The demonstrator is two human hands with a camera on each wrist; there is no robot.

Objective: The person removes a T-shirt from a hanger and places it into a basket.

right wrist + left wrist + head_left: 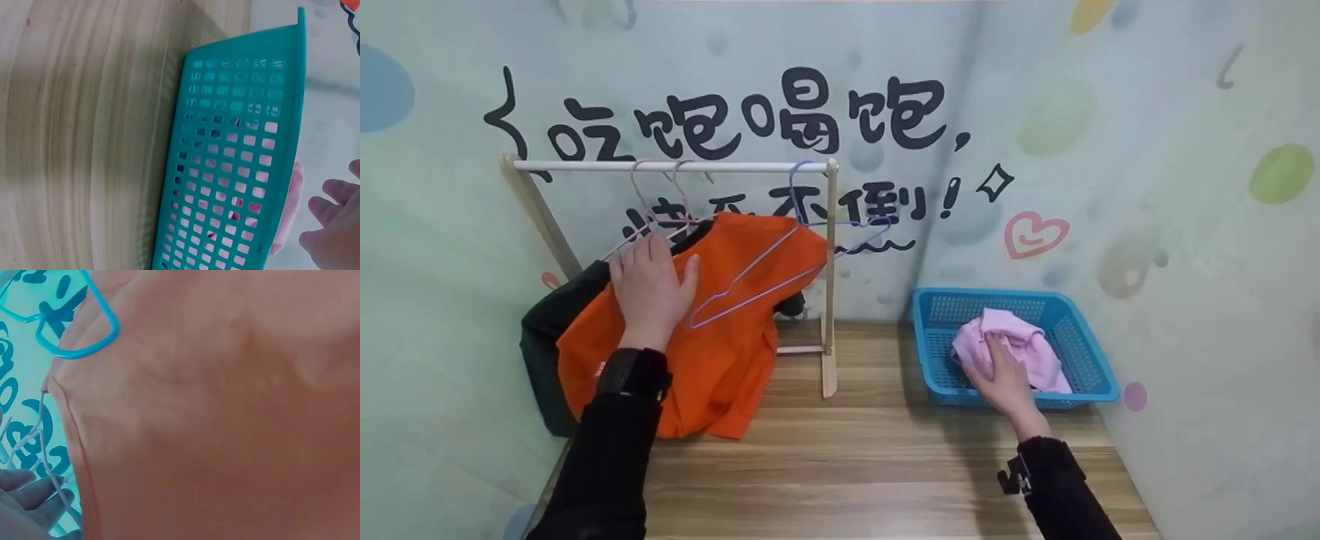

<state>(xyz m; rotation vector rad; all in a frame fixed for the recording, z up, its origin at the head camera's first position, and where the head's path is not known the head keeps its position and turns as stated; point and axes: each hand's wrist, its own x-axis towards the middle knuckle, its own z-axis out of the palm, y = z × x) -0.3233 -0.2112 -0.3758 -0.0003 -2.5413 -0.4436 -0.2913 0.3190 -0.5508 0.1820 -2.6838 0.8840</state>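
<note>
My left hand (654, 289) rests at the neck of an orange shirt (705, 375) on the rack, close to the pink hangers (639, 180). In the left wrist view its fingers (39, 495) lie loosely extended beside a hanger's thin wire. A bare lilac hanger (793, 187) hangs aslant in front of the shirt. Behind it, a dark garment (540, 352) shows at the left. Over at the right, my right hand (1003, 375) is over a crumpled pink garment (1039, 352) in a blue basket (1099, 375). The right wrist view shows that hand's fingers (337, 191) spread and loosely bent above the rim.
The clothes rack has a white rail (742, 166) and wooden posts (831, 300), standing on a wood-grain tabletop (840, 465). Printed wall panels (1185, 247) rise behind and at both sides, close to the rack and the basket.
</note>
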